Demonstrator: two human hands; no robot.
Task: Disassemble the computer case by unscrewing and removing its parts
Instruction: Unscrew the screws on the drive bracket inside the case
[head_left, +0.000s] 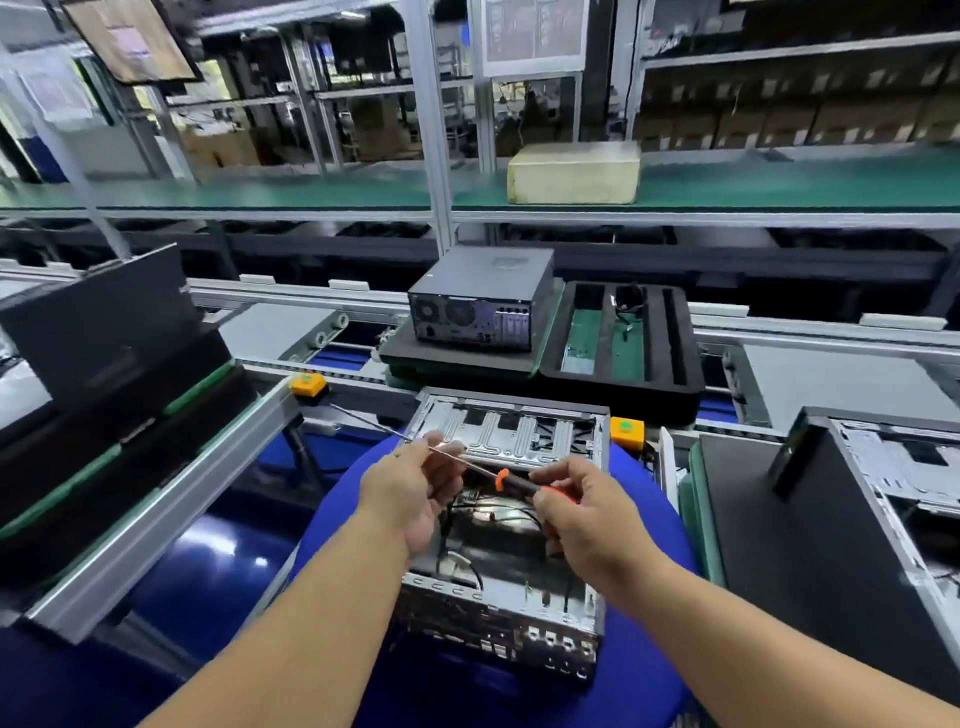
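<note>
The right hand (582, 519) curls its fingers round the orange and black handle of a long screwdriver (511, 482), and the left hand (415, 488) pinches the thin metal shaft partway along, so the tool lies slantwise between them with its tip pointing up and to the left, clear of any screw. Held this way, the left hand probably steadies and aims the long shaft while the right is placed to turn it. Directly beneath both hands sits the open computer case (506, 545), lid off, its wires and metal frame exposed, resting on a round blue worktop (649, 670) close to the person, likely so that its screws are within easy reach. Beyond it, on a conveyor, a closed computer (483, 296) stands on a black pad beside a black foam tray (623, 338). Another opened case (883, 499) lies to the right.
</note>
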